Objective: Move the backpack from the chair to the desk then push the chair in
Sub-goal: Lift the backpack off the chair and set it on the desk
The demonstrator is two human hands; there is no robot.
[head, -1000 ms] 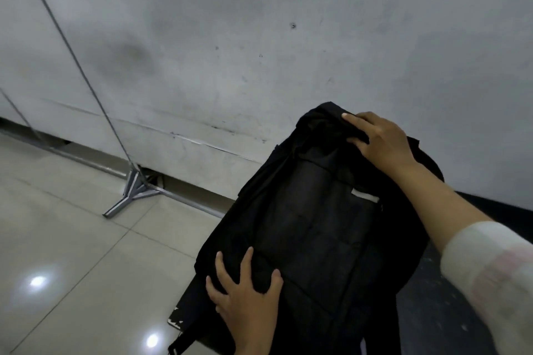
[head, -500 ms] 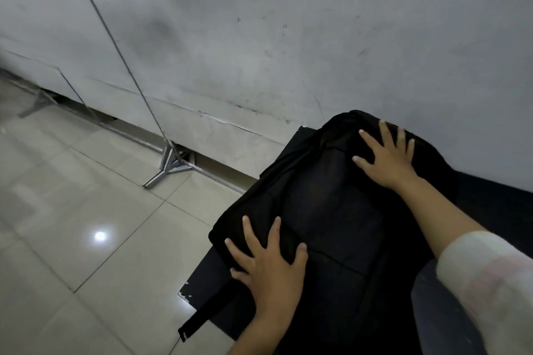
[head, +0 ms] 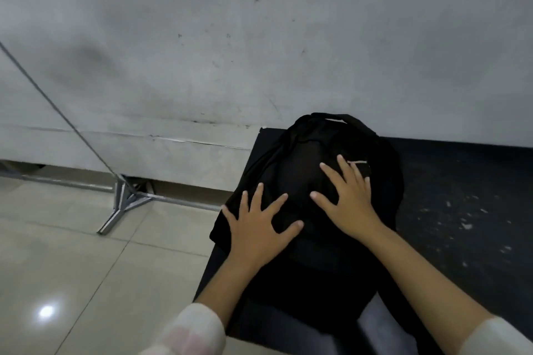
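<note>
A black backpack [head: 305, 158] lies flat on the left end of the black desk [head: 461, 196], its top handle pointing toward the wall. My left hand [head: 256, 228] rests palm down on the bag's lower left part, fingers spread. My right hand [head: 349, 199] lies palm down on the bag's middle, fingers spread, next to a small pale label. Neither hand grips the fabric. The chair is out of view.
A grey scuffed wall [head: 259, 52] stands right behind the desk. A metal stand foot [head: 124, 204] with a slanted thin rod sits on the tiled floor [head: 72, 268] to the left. The desk's right part shows pale scratches.
The backpack has settled flat against the wall end of the desk. My right hand has slid from the bag's top down to its middle, and both hands now lie close together.
</note>
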